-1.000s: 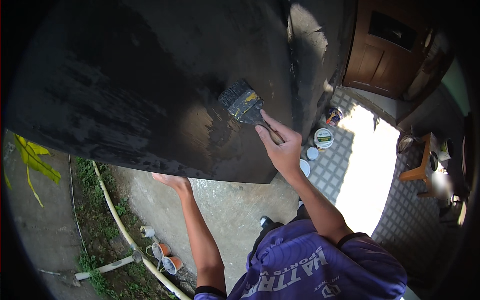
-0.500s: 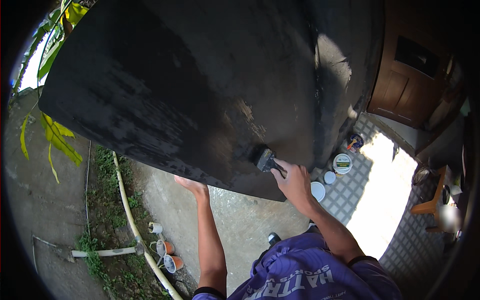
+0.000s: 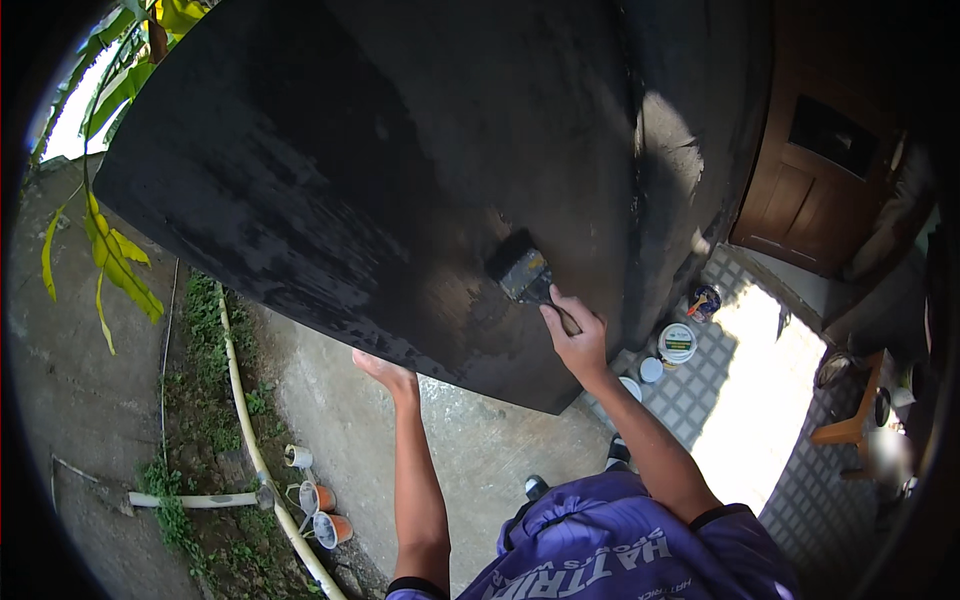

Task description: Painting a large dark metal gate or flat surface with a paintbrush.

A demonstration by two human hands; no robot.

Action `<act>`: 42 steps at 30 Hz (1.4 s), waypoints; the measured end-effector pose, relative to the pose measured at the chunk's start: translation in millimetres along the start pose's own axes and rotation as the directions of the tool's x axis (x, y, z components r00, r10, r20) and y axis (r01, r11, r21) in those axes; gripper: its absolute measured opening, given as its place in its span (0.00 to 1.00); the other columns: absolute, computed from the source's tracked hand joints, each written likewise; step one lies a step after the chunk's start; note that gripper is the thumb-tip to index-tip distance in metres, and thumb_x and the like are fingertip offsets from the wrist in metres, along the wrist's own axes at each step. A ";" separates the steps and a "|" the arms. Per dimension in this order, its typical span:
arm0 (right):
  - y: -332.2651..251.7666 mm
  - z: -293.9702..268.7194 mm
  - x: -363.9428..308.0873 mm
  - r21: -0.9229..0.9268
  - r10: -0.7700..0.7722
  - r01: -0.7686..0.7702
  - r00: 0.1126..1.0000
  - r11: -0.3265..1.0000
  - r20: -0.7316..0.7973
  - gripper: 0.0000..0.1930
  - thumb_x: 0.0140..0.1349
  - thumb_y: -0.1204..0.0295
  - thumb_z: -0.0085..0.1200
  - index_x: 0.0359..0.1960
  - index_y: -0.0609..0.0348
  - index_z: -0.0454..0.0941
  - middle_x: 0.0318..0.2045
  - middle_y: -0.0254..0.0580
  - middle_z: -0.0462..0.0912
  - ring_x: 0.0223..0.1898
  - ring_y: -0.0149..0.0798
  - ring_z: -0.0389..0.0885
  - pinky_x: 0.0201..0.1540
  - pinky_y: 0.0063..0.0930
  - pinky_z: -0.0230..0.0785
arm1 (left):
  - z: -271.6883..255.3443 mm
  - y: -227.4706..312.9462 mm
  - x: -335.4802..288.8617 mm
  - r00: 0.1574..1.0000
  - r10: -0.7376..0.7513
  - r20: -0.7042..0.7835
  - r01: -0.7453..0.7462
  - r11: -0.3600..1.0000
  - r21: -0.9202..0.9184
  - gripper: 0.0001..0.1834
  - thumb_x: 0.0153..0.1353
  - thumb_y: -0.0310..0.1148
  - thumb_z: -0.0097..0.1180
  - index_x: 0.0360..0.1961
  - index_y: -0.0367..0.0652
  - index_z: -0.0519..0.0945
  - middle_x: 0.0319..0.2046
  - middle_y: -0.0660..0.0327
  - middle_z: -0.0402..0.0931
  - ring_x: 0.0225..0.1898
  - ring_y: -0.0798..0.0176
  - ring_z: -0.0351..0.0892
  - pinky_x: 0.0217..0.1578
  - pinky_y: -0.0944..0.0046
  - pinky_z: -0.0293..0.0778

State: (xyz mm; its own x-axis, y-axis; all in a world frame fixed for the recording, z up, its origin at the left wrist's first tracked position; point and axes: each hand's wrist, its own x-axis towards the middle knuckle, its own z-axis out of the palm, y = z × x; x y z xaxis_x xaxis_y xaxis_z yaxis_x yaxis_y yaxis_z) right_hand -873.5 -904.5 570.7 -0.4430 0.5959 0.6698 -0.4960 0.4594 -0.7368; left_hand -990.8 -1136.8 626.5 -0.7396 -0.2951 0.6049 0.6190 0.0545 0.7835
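A wide paintbrush with dark bristles is in my right hand, fingers closed around its handle. Its bristles lie against a large black-painted panel that fills the upper middle and is tilted overhead. Patchy brown-grey streaks show through the paint to the left of the brush. My left hand is raised to the panel's lower edge, its fingers hidden behind that edge, so I cannot see how they are bent.
To the right, a white-lidded tub and an open paint can stand on patterned tiles. Further right are an orange-brown stool and a brown door. Lower left, a pale pipe runs past small buckets. Leaves hang left.
My right hand has moved the brush up the panel and slightly left. A pale streaky patch near the bristles has become mostly dark. My left hand stays at the edge.
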 end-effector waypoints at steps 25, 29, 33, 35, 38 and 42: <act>-318.4 29.6 197.0 -0.005 -0.497 0.503 0.857 0.865 0.135 0.15 0.58 0.71 0.61 0.47 0.62 0.82 0.32 0.50 0.86 0.23 0.39 0.82 0.33 0.24 0.72 | 5.3 17.5 -1.1 1.000 0.014 0.006 -0.015 0.989 0.149 0.17 0.68 0.37 0.38 0.26 0.35 0.65 0.17 0.50 0.62 0.21 0.54 0.61 0.27 0.53 0.59; -276.8 72.1 152.6 -0.358 -0.526 0.568 0.823 0.741 0.215 0.22 0.57 0.73 0.63 0.55 0.57 0.79 0.16 0.38 0.72 0.13 0.34 0.67 0.21 0.30 0.64 | 4.1 23.9 -2.0 0.999 -0.040 0.033 0.037 0.995 0.093 0.16 0.68 0.36 0.38 0.27 0.34 0.65 0.18 0.49 0.62 0.22 0.52 0.61 0.28 0.53 0.60; -189.6 74.5 32.1 -0.385 -0.456 0.519 0.855 0.763 0.247 0.25 0.55 0.74 0.64 0.58 0.56 0.77 0.15 0.34 0.65 0.11 0.32 0.64 0.16 0.29 0.60 | -0.2 8.0 -1.9 0.999 -0.041 0.012 0.041 0.998 0.057 0.17 0.68 0.37 0.38 0.29 0.32 0.68 0.21 0.47 0.65 0.26 0.48 0.65 0.32 0.51 0.63; -150.2 53.0 -38.5 -0.450 -0.289 0.414 0.902 0.791 0.322 0.25 0.54 0.73 0.65 0.57 0.55 0.78 0.15 0.35 0.66 0.11 0.35 0.65 0.17 0.30 0.62 | 0.9 11.7 -3.2 0.997 -0.051 0.053 0.047 0.997 0.068 0.17 0.68 0.37 0.38 0.30 0.32 0.68 0.22 0.46 0.66 0.26 0.47 0.66 0.33 0.51 0.63; -105.4 3.2 -147.2 -0.634 0.372 -0.017 0.821 0.773 0.432 0.20 0.60 0.61 0.59 0.53 0.52 0.80 0.24 0.47 0.81 0.25 0.51 0.81 0.27 0.43 0.71 | -3.7 6.5 -2.3 0.993 -0.010 0.116 0.000 0.997 0.084 0.19 0.71 0.39 0.37 0.30 0.34 0.67 0.19 0.58 0.63 0.24 0.64 0.59 0.28 0.57 0.60; -34.1 -88.4 -281.7 -0.804 0.732 -0.231 0.599 0.547 0.326 0.24 0.50 0.50 0.65 0.45 0.52 0.85 0.29 0.50 0.85 0.31 0.48 0.85 0.37 0.38 0.76 | -9.7 2.3 -4.4 0.973 -0.071 0.221 0.067 0.997 0.027 0.16 0.67 0.38 0.44 0.33 0.32 0.69 0.23 0.49 0.66 0.27 0.50 0.65 0.33 0.52 0.63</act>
State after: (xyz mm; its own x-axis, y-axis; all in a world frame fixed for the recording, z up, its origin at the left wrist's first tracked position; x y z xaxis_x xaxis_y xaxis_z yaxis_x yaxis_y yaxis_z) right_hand -665.8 -1029.9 399.0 -0.8715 0.4783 -0.1082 0.4315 0.6434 -0.6323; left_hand -983.5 -1144.7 624.3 -0.8218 -0.0802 0.5640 0.5608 0.0603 0.8257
